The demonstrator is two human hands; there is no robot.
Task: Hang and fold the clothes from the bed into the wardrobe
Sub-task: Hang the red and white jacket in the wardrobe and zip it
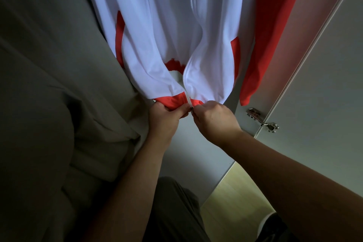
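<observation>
Forearms (294,192) come up from below, dark trousers (172,202) under them. Left hand (165,117) grips the red hem (173,102), fingers curled round the band. Right hand (214,118), just beside it, pinches the foot of the zip (185,86). Jacket (157,25) hangs straight above the grip, white panels, teeth parted higher up. Judged light, soft, a bit slick. The hem would slump unless kept taut, so hold the band close to the zip on both sides. Slider hidden between the fingertips; cannot tell if it is seated. Hanger and rail cut off above. Beige garment (49,65) left of the grip, dim. Wardrobe door (324,65) and hinge (263,120) to the right.
</observation>
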